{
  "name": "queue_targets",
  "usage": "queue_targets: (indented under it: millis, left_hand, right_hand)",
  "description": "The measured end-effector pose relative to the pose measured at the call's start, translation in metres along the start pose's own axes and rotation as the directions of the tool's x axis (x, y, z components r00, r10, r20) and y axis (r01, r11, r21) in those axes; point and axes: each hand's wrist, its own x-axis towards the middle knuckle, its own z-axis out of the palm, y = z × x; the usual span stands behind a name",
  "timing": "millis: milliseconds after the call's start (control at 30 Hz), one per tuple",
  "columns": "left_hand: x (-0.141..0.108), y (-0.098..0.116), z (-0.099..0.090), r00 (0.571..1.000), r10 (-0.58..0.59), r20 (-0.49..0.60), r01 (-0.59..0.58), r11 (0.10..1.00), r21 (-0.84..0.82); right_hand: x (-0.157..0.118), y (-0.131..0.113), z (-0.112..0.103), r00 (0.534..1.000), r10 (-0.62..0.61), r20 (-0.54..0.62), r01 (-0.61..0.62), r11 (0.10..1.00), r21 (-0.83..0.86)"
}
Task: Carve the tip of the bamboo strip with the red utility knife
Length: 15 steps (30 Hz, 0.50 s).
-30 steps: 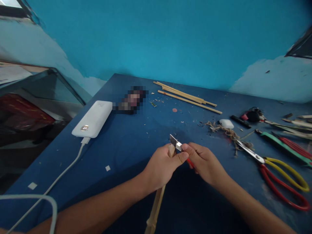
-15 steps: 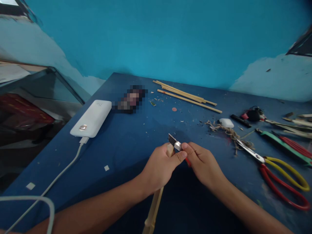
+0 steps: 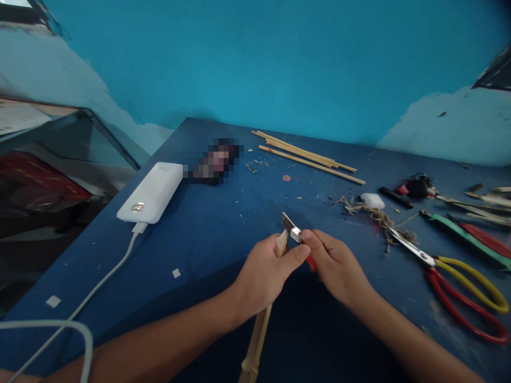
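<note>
A pale bamboo stick [image 3: 257,340] runs up from the bottom edge through my left hand [image 3: 265,274], whose fingers wrap round it. Its whittled tip [image 3: 281,243] sticks out above the thumb. My right hand [image 3: 337,266] is closed on a box cutter [image 3: 296,234] with a red handle, most of which the fingers hide. The short metal blade is out and lies against or just beside the bamboo's tip; I cannot tell if it touches. My left thumb presses near the cutter's metal collar, close to the right thumb.
On the blue table [image 3: 131,282] lie a white power bank [image 3: 154,191] with a cable [image 3: 104,282], a blurred-out object [image 3: 217,162], thin bamboo sticks [image 3: 311,159], scissors [image 3: 423,258] with red and yellow handles, twine [image 3: 375,215], a white case [image 3: 372,200] and a green-handled tool [image 3: 467,242].
The blade has shifted slightly up and right relative to the bamboo, so more of the whittled tip shows. Both hands keep their grip, and the view has moved a little.
</note>
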Motion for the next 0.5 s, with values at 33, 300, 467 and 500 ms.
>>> queue_targets:
  millis: [33, 300, 467, 500]
  left_hand:
    - [0.000, 0.000, 0.000, 1.000, 0.000, 0.010, 0.000, 1.000, -0.002]
    - [-0.001, -0.001, -0.001, 0.996, -0.029, 0.081, 0.028, 1.000, 0.003]
    - [-0.001, -0.001, 0.000, 0.995, -0.033, 0.094, 0.035, 0.999, -0.019]
    - [-0.001, -0.001, 0.000, 0.995, -0.034, 0.099, 0.036, 0.999, -0.022]
  right_hand:
    - [0.000, 0.000, -0.002, 1.000, -0.004, 0.028, 0.003, 1.000, 0.022]
    - [0.003, 0.003, -0.019, 0.958, 0.042, 0.284, -0.062, 0.996, 0.061]
    - [0.003, 0.004, -0.026, 0.911, 0.088, 0.403, -0.136, 0.986, 0.093]
    - [0.003, 0.004, -0.028, 0.904, 0.090, 0.418, -0.143, 0.985, 0.098]
